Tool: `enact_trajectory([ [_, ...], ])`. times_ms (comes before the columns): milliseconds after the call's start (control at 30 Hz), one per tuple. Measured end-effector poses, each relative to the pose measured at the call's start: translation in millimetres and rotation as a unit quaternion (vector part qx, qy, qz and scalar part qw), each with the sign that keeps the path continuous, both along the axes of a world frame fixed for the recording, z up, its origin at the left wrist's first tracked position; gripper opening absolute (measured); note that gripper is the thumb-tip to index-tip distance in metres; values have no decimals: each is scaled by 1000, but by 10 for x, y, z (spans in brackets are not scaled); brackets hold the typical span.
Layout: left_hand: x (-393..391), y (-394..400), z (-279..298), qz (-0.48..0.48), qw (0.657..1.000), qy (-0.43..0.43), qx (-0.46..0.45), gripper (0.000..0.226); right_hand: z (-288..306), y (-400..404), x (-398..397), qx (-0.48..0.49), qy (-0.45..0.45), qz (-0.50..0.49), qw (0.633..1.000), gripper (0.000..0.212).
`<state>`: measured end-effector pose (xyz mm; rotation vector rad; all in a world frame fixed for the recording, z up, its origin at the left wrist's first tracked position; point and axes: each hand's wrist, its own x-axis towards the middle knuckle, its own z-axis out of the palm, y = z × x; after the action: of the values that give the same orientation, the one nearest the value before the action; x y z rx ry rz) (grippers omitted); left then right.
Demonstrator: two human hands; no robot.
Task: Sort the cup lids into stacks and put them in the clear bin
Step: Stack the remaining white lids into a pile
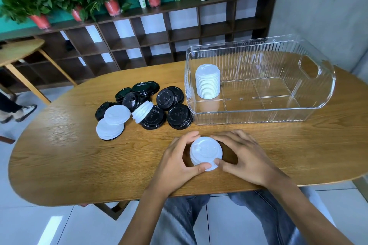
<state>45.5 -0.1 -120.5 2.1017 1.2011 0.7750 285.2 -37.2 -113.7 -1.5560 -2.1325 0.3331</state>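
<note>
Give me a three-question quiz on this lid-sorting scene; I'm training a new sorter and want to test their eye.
1. True or false: the clear bin already holds a stack of black lids.
2. Which colour is the small stack held between the left hand and right hand? A) black B) white C) clear
3. Fill in: the loose black lids lie on the table, to the ___ of the bin.

Key: 1 false, the stack inside is white; 2 B; 3 left.
</note>
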Motion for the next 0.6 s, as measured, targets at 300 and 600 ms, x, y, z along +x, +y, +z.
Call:
enact_trajectory([
  [300, -77, 19, 64, -2, 997, -60, 45, 61, -2, 12, 15, 2, 5, 5, 1000, 64],
  [600, -723, 821, 67, 347, 936, -26, 55, 54, -3, 11, 15, 3, 19, -4, 1000, 64],
])
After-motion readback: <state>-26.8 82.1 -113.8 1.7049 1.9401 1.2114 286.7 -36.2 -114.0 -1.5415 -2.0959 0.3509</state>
